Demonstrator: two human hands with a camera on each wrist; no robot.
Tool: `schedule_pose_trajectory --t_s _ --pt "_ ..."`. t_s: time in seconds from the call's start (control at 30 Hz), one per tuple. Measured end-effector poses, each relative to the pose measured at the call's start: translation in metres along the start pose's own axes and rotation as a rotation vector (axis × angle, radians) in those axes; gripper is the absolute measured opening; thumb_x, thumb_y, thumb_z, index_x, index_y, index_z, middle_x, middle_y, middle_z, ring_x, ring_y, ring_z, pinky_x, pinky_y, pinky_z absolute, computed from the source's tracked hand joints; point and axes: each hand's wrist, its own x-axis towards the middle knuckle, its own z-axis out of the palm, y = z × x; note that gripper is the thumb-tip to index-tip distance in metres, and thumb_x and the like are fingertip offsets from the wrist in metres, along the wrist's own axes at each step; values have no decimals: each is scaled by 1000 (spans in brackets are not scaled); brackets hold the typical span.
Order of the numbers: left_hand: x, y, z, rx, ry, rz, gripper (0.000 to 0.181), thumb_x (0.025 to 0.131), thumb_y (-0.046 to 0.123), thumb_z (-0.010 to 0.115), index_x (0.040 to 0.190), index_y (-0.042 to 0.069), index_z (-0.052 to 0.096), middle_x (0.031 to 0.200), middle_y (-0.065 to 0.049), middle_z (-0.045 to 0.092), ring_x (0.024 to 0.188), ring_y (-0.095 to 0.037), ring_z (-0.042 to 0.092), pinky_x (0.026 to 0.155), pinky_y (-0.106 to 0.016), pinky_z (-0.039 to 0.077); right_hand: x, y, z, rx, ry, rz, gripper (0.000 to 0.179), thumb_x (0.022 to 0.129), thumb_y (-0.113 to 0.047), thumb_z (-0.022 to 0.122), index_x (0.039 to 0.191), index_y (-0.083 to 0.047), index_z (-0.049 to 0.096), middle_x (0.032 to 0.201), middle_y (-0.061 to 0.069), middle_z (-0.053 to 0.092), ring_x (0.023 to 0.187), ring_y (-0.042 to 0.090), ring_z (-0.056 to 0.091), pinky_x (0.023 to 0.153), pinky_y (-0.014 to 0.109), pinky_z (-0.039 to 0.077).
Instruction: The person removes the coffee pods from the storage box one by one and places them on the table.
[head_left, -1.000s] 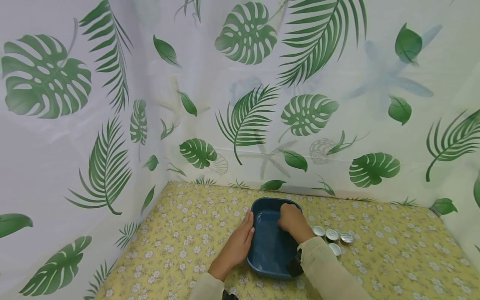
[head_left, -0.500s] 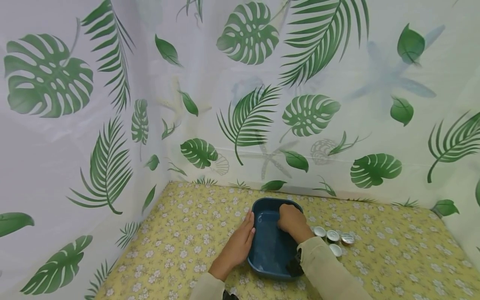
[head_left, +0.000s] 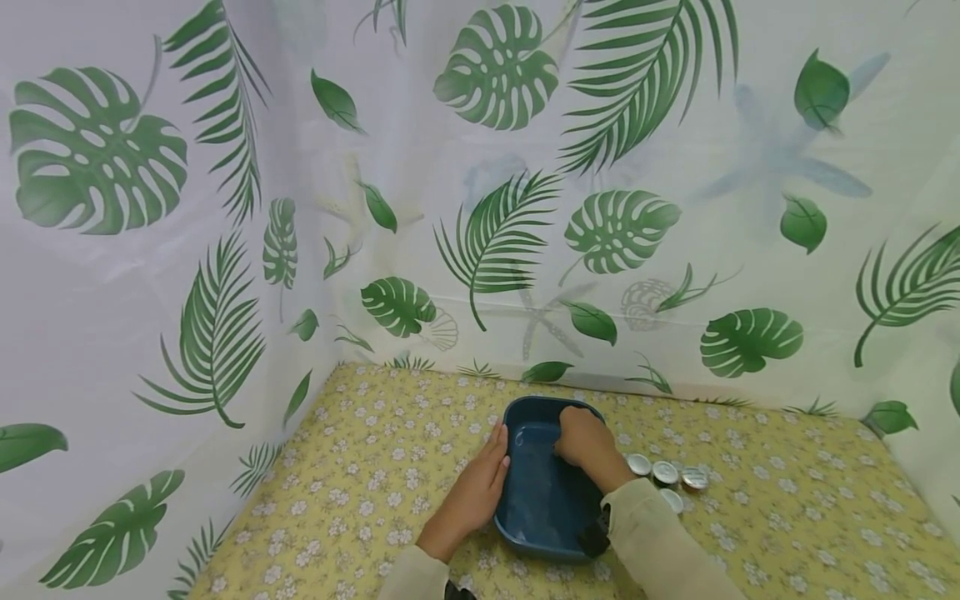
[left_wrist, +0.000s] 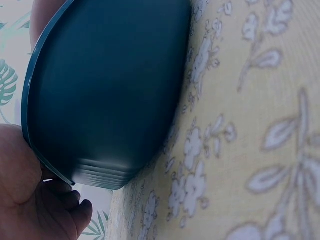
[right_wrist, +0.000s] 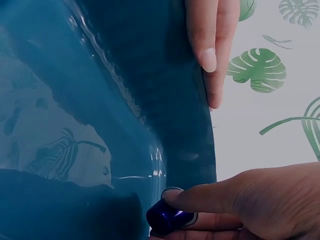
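A dark blue plastic tub [head_left: 536,500] rests on the yellow flowered cloth. At its left rim, my left hand [head_left: 476,483] holds the wall, thumb at the rim and fingers along the outer side. My right hand [head_left: 585,437] reaches over the far right part of the tub. Between its thumb and fingers it pinches a small shiny purple coffee capsule [right_wrist: 167,217], close to the tub's inner wall in the right wrist view; the head view hides this capsule behind the hand. The left wrist view shows the tub's outer wall [left_wrist: 110,90] beside the cloth.
Several silver-topped coffee capsules [head_left: 664,472] stand together on the cloth [head_left: 375,483], just right of the tub and near my right forearm. White curtains [head_left: 645,233] printed with green leaves rise behind the table and along its left side.
My right wrist has turned very slightly, its dark strap shifting a little at the tub's near right side. Both hands and the tub otherwise stay in place.
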Motion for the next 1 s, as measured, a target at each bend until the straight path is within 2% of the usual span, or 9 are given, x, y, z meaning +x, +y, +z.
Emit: schedule_pose_trajectory --t_s 0.07,0.13,0.3,0.4,0.5,0.67,0.77,0.9,1.0 --pt "0 0 0 -1 2 1 55 115 28 28 162 3 15 169 -8 4 154 -27 16 120 -51 26 -1 0 -1 8 7 -3 15 89 -10 78 92 -3 65 81 8 62 67 23 60 57 40 50" --pt "0 0 0 -5 3 0 55 115 27 28 162 3 16 169 -7 4 154 -27 15 120 -51 26 -1 1 -1 22 14 -9 17 88 -10 79 83 -5 63 73 5 58 63 22 58 56 38 49" --pt "0 0 0 -4 3 -4 54 115 26 28 162 2 16 169 -7 4 154 -26 16 120 -50 26 -1 4 2 70 32 -49 49 87 -6 78 54 -15 42 50 -4 31 45 13 35 46 29 34" --pt "0 0 1 -1 -1 -14 54 115 26 28 162 3 15 169 -6 3 154 -26 15 120 -50 26 -4 5 0 106 33 -76 58 85 -3 77 49 -17 33 49 -6 19 45 11 19 45 26 24" --pt "0 0 1 -2 0 -16 54 115 26 29 162 3 15 169 -5 3 154 -25 15 120 -50 26 -10 5 -4 125 60 -113 58 84 1 74 50 -18 30 52 -8 15 49 11 13 47 26 18" --pt "0 0 1 0 6 -8 55 115 27 28 162 2 16 169 -6 4 154 -27 16 120 -51 26 -19 7 -10 134 119 -162 57 83 0 76 55 -18 30 56 -6 17 53 12 15 52 28 18" --pt "0 1 0 11 8 1 55 115 27 28 161 1 16 169 -8 5 154 -28 17 119 -52 27 -25 8 -14 129 139 -172 41 84 -2 78 59 -13 47 58 -6 34 54 11 28 52 29 28" --pt "0 2 0 12 8 11 55 115 27 27 161 1 16 169 -10 5 154 -30 17 119 -53 27 -32 8 -18 137 151 -176 27 86 -3 77 68 -8 59 63 -3 46 57 12 38 56 31 36" --pt "0 2 1 5 5 7 55 115 26 28 161 1 16 169 -9 5 154 -30 16 119 -53 27 -37 8 -19 155 149 -180 34 88 -1 74 64 -11 52 60 -3 38 56 14 33 56 31 31"
